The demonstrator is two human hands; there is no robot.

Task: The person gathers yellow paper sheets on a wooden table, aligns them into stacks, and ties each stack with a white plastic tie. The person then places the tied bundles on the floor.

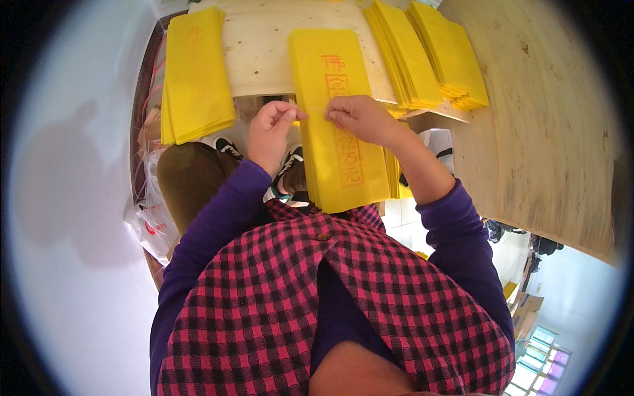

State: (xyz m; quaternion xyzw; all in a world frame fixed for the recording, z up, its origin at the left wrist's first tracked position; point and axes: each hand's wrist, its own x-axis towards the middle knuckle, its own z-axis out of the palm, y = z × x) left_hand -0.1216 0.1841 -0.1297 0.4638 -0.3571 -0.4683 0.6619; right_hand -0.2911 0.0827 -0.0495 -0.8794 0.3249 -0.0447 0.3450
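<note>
We note one long yellow oblong of thin, flat material [330,162] at frame centre, its upper part over the pale wooden desk [261,53]. Its long axis runs top to bottom, tilting slightly right toward its lower end. Our right hand [362,119] is nearer its midline, over the face, fingers curled; our left hand [271,132] is at its left edge, thumb and forefinger drawn nearly together. We cannot tell whether either grips it. Writing: a column of red characters down the face, mostly boxed; no brand identified.
</note>
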